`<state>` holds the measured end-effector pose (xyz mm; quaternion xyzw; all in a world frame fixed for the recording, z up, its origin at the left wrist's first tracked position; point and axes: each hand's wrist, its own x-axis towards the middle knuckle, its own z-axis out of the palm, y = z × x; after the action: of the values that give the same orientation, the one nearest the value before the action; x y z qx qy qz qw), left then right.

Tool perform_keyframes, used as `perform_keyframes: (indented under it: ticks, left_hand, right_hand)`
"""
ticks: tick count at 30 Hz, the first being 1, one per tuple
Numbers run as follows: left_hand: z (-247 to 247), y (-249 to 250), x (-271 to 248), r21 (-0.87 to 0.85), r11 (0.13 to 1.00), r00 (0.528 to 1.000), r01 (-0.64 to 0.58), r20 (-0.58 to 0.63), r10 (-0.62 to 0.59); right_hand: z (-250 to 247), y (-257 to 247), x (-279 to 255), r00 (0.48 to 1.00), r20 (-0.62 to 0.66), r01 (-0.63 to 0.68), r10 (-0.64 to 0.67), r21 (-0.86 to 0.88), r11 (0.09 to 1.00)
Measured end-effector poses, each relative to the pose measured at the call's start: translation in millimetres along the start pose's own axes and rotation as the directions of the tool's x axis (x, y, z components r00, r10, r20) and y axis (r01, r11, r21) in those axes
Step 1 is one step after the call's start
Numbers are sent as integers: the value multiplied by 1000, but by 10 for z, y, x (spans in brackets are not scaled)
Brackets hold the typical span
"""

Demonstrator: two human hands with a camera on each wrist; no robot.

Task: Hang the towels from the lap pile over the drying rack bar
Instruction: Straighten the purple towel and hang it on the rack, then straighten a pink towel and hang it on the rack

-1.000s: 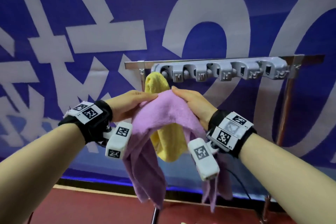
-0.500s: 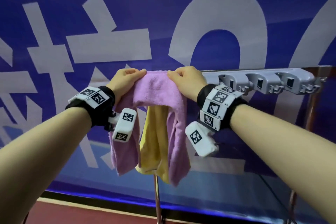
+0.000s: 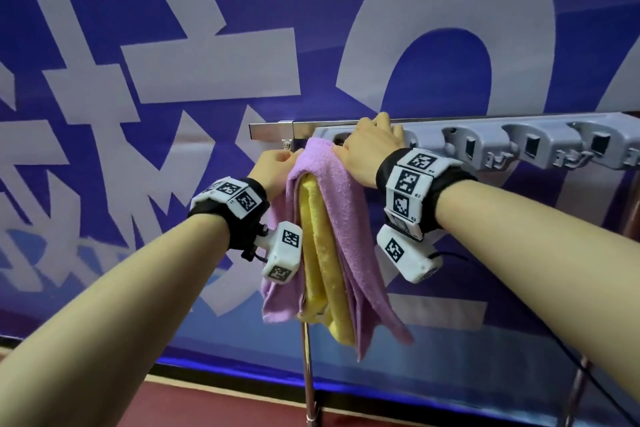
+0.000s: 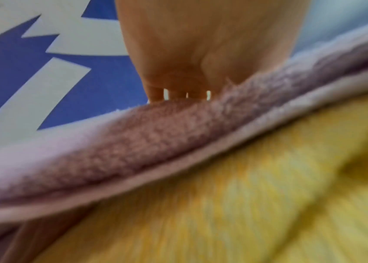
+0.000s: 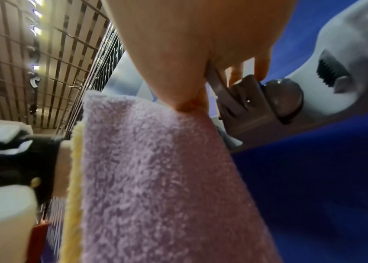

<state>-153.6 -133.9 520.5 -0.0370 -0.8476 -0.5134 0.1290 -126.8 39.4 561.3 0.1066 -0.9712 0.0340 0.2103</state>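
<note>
A purple towel [image 3: 332, 191] lies draped over the left end of the metal rack bar [image 3: 270, 130], on top of a yellow towel [image 3: 318, 246] that hangs beneath it. My left hand [image 3: 277, 163] grips the purple towel's top fold at its left edge. At the right edge my right hand [image 3: 367, 146] pinches the fold, fingers reaching over the bar. In the left wrist view the purple towel [image 4: 156, 138] runs under my left hand [image 4: 201, 44], above the yellow towel [image 4: 246, 204]. In the right wrist view my right hand [image 5: 189, 35] meets the purple towel [image 5: 156, 169].
A grey holder strip [image 3: 485, 146] with several clip slots runs along the bar to the right of the towels. The rack's posts [image 3: 308, 374] stand below. A blue banner [image 3: 173, 253] with white lettering hangs close behind. Red floor [image 3: 207, 406] shows at the bottom.
Both hands raised the purple towel and laid it over the bar on top of the yellow towel. It now hangs down both sides, and the hands sit lower on the bar.
</note>
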Motion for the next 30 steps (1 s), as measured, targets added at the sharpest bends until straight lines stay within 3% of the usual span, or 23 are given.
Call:
perform_keyframes:
  ticks: [3,6,9,13,18,25,30]
  left_hand:
    - [42,-24,-79,51,998,999,-32,4,32]
    - [25,-2,-124,256,964,997,-75,13,74]
    - [-10,-11,-219,428,903,998,-41,-24,57]
    - [-57,6,-413,350,934,988,71,-152,-19]
    - [18,-230,-744,235,945,963,228,-195,-184]
    - [648,-1326,-1215,38,859,853,510,-149,-500]
    - [1299,-1272,-1937,-85,787,792,610,45,-609]
  right_hand:
    - [-18,9,-24,1000,19,6,-6,20,1000]
    - [-58,1,-58,1000,15,20,-19,-41,999]
    - [-102,12,-151,989,-143,32,-37,-36,999]
    - [-208,59,-362,944,-327,97,-40,160,982]
    - [-252,93,-775,905,-426,195,-13,387,901]
    - [260,400,-1516,981,-150,-11,120,579,815]
    - [998,706,-2087,972,75,-217,222,643,734]
